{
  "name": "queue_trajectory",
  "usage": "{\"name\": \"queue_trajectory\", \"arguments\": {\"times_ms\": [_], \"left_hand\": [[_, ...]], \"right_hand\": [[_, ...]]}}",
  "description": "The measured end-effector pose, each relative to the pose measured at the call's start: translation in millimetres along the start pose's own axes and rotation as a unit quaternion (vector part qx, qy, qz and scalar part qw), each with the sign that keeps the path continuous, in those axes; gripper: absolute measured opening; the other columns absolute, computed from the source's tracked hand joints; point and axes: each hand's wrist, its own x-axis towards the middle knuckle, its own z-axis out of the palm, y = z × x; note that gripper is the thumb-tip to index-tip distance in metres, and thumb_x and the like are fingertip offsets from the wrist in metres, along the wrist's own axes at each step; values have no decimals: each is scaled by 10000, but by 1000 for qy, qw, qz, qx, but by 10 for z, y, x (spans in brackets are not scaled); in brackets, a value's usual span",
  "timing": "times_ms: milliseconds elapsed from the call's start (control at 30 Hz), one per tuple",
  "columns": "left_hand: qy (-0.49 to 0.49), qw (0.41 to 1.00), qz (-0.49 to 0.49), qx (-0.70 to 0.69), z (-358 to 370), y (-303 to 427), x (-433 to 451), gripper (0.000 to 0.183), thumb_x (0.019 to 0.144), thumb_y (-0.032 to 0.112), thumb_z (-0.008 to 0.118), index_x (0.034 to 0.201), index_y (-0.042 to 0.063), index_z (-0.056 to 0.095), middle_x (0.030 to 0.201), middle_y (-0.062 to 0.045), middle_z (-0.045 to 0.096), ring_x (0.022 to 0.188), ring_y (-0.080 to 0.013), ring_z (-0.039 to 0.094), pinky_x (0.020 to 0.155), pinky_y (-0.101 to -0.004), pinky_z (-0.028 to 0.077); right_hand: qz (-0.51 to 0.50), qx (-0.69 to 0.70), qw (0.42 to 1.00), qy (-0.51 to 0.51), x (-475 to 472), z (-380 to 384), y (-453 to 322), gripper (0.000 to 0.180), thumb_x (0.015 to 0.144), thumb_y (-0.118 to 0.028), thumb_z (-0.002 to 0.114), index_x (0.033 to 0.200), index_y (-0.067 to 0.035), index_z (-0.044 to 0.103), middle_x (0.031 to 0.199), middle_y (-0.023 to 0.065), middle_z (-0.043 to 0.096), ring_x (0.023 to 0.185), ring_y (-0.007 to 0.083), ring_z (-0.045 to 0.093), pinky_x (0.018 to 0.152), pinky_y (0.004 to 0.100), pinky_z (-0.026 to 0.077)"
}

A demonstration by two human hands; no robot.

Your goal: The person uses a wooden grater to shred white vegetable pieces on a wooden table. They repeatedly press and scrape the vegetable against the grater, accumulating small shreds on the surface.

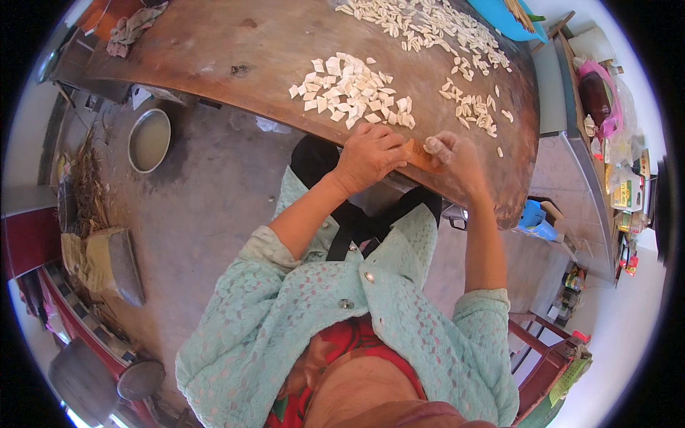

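Observation:
An orange comb (423, 156) lies at the near edge of the brown wooden board (214, 48), between my two hands. My left hand (373, 155) grips the comb's left end with its fingers. The fingertips of my right hand (450, 155) are bent onto the comb's teeth; whether a dough piece is under them is hidden. Just beyond my left hand lies a pile of flat, cut dough pieces (350, 88). Shaped, ridged dough pieces (473, 109) are scattered to the right, and a larger spread of shaped pieces (428, 24) covers part of the far side.
A blue basin (508, 21) stands at the far right corner, and a crumpled cloth (134, 29) lies far left. On the floor at left is a metal basin (150, 140). A cabinet (575, 187) with bags and bottles stands at right, near a red wooden chair (551, 358).

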Motion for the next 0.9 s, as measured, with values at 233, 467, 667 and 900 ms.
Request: {"name": "queue_trajectory", "arguments": {"times_ms": [233,467,667,900], "left_hand": [[-9,1000,-1,0,-12,11,10,268,728,279,773,964,167,713,1022,50,652,1006,-178,597,877,-374,449],[-6,1000,3,-4,-9,7,-1,275,744,271,772,991,164,715,1028,37,650,1006,-188,595,877,-378,444],[-9,1000,-3,-3,-24,10,9,291,745,270,773,1012,171,713,1026,37,645,997,-186,594,869,-374,440],[-5,1000,1,-4,17,-16,-6,266,729,267,776,967,169,711,1017,45,647,995,-179,597,872,-371,444]], "right_hand": [[-261,-131,926,239,379,46,71,228,869,-212,741,1008,-35,706,967,95,696,867,212,680,783,336,539],[-159,-121,966,162,539,343,62,230,811,-224,793,937,-40,733,877,73,709,807,192,685,727,320,531],[-71,62,992,79,603,-15,181,196,821,-187,796,913,-26,733,748,36,698,608,102,597,583,269,483],[-4,48,997,63,384,-16,143,173,846,-169,784,884,-11,724,703,-12,660,581,53,555,532,227,436]]}}
